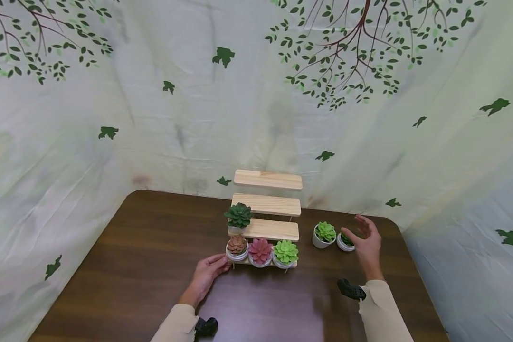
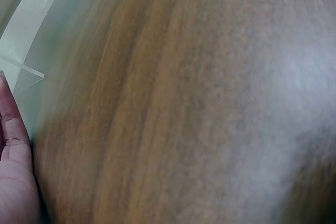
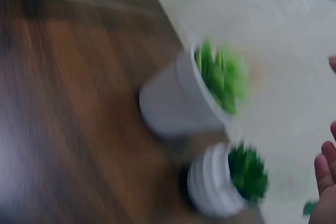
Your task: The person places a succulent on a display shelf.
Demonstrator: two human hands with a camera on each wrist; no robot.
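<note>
— What's on the dark brown wooden tabletop (image 1: pixel 154 266)?
— A tiered pale wooden stand (image 1: pixel 267 209). The left hand (image 1: pixel 207 275) lies flat beside it; the right hand (image 1: pixel 367 242) hovers spread, empty, over the small ribbed white pot of dark green succulent (image 1: pixel 344 242).

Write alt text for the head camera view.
A person's right hand reaches with open fingers toward two small potted succulents on a dark wooden table, while the left hand rests beside a stepped wooden stand that holds four more succulents.
</note>
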